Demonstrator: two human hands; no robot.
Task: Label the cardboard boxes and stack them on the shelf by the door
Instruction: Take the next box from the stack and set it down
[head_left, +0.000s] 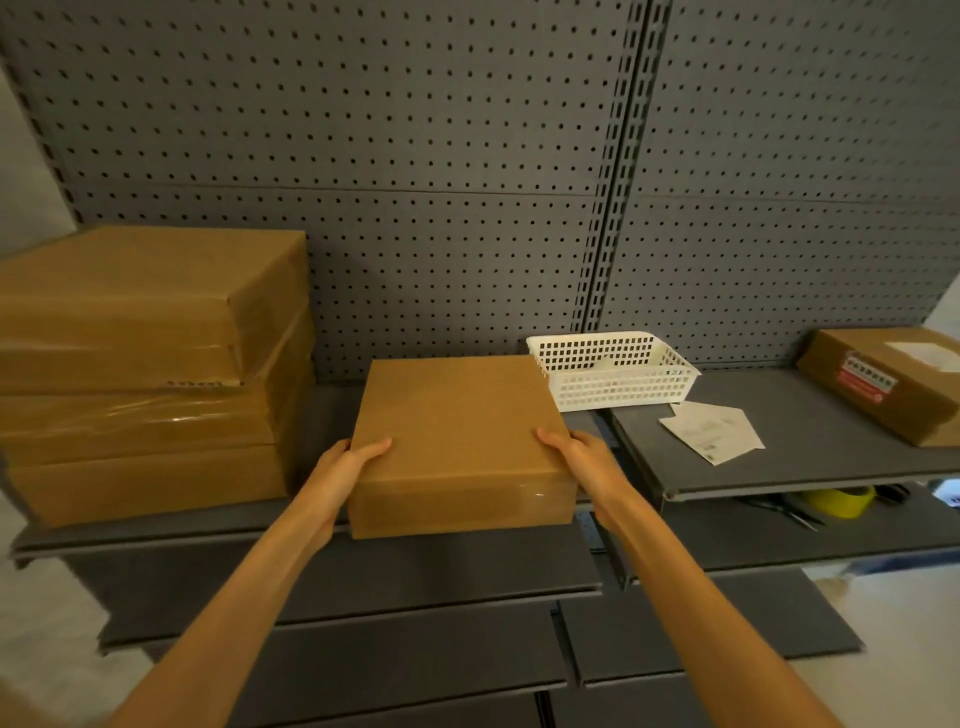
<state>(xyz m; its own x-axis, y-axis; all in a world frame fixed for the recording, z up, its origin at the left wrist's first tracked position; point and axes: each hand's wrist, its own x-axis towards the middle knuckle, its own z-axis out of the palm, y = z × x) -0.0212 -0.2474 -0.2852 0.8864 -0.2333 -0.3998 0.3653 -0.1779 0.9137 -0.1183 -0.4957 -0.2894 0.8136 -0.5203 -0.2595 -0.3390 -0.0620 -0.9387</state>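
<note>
Left hand and right hand gripping cardboard box by sides, thumbs on top; box sitting on shelf; stacked boxes at nine o'clock.

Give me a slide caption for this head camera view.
Both hands, left and right, grip a cardboard box on the grey shelf.

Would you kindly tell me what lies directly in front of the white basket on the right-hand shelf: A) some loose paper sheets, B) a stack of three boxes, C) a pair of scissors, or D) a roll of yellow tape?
A: loose paper sheets lie on the shelf just in front of the white basket.
</note>
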